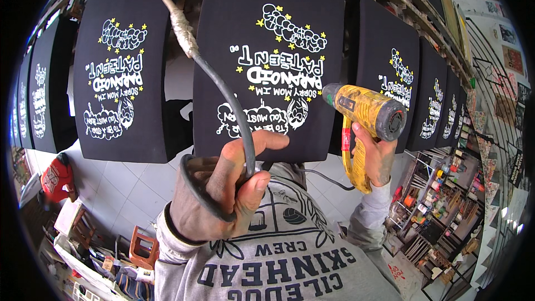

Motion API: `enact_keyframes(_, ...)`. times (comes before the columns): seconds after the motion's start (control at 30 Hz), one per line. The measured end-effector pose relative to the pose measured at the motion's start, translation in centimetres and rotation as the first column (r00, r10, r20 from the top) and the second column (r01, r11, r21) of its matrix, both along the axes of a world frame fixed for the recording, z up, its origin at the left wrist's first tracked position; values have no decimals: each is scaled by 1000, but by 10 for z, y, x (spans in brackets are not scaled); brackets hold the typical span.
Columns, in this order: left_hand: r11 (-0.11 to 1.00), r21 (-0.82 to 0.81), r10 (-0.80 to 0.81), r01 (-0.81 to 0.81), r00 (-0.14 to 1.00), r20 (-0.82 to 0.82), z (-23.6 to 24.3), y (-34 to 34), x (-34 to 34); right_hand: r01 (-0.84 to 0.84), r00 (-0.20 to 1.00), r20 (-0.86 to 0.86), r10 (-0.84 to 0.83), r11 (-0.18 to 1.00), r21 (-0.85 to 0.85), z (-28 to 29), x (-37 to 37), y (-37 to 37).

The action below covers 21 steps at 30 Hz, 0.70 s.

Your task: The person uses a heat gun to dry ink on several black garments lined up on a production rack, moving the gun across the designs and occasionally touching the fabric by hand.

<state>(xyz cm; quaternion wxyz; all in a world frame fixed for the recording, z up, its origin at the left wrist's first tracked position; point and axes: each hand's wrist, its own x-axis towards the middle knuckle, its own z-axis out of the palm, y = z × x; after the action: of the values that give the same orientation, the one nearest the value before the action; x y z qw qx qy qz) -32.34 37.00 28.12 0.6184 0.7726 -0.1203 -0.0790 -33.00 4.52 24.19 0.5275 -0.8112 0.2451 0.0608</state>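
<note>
Head view: between 2 and 3 o'clock from centre, the right hand [380, 159] closes round the grip of a scuffed yellow heat gun [365, 108], a blunt cylinder over a looped handle, its nozzle [330, 95] aimed towards 10. Near 7 o'clock, the left hand [220, 187] curls round a rubbery grey cable [231, 92], index finger extended, a loop about its back. Hot air held too close could scorch the matte black fabric [223, 0] at 12 o'clock or spoil its white-and-yellow print [283, 78]. Tugging the cable could strain its crinkled, wrapped joint [183, 30] towards 11.
</note>
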Motion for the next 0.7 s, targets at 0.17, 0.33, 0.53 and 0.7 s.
enact_keyframes(0.17, 999, 54, -12, 9, 998, 65, -3, 9, 1, 51, 997, -59, -49, 998, 25, 6, 3, 4)
enact_keyframes(0.33, 995, 60, 69, -80, 985, 160, -3, 15, 3, 2, 999, -43, -3, 1000, -26, 3, 4, 2)
enact_keyframes(0.53, 983, -135, -109, 128, 984, 142, -19, 40, -4, 17, 998, -65, -20, 999, -43, -1, 3, -3)
enact_keyframes(0.7, 976, -199, -75, 91, 994, 84, -22, 34, 1, 20, 994, -111, -23, 999, -26, 9, 7, 1)
